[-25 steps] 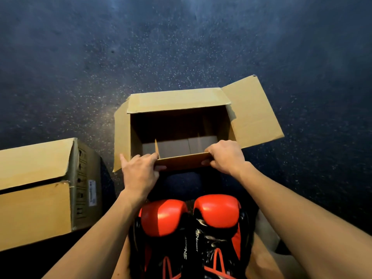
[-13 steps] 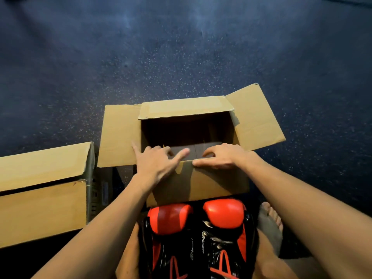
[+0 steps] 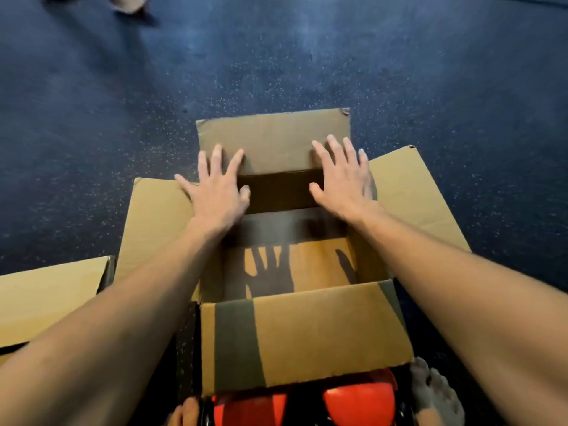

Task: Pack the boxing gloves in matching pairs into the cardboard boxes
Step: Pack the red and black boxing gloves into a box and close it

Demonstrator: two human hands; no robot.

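Cardboard box [image 3: 307, 333] empty, flaps folded out; left hand [image 3: 218, 195] and right hand [image 3: 341, 182] flat, fingers spread, pressing far flap [image 3: 273, 139]; red boxing gloves [image 3: 356, 398] not yet packed

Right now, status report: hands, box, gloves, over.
Left hand and right hand open, flat on far flap. Cardboard box open, nothing visible inside. Red gloves outside, by near flap. Nothing blocking the opening.

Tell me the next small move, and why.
Probably draw both hands back to the red gloves: the left hand and right hand lie flat on the far flap, all flaps are folded out, and the box looks empty.
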